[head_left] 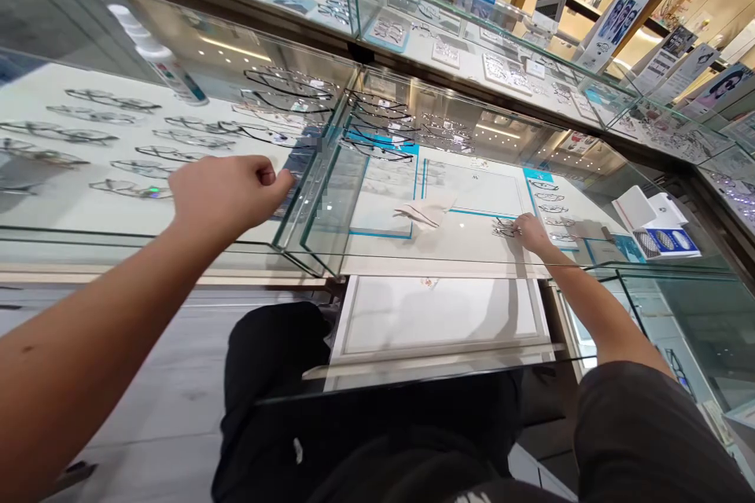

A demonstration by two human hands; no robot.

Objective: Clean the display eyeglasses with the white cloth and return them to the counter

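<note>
My left hand (227, 190) is raised over the left glass case, its fingers curled and the thumb pointing right; whether anything is inside the curl is hidden. Below it lie rows of glasses frames (159, 153). Inside the middle case, my right hand (532, 233) reaches down with closed fingers at a small group of dark glasses (504, 227), gripping their right end. A crumpled pale cloth (425, 212) lies to the left of these glasses, near a white tray with blue edging (472, 187).
A white bottle (171, 72) stands on the left case. An open white drawer (440, 318) juts out over my lap. Glass panel edges (307, 196) divide the cases. Standing cards (610, 25) line the back right; a white and blue box (661, 228) sits at right.
</note>
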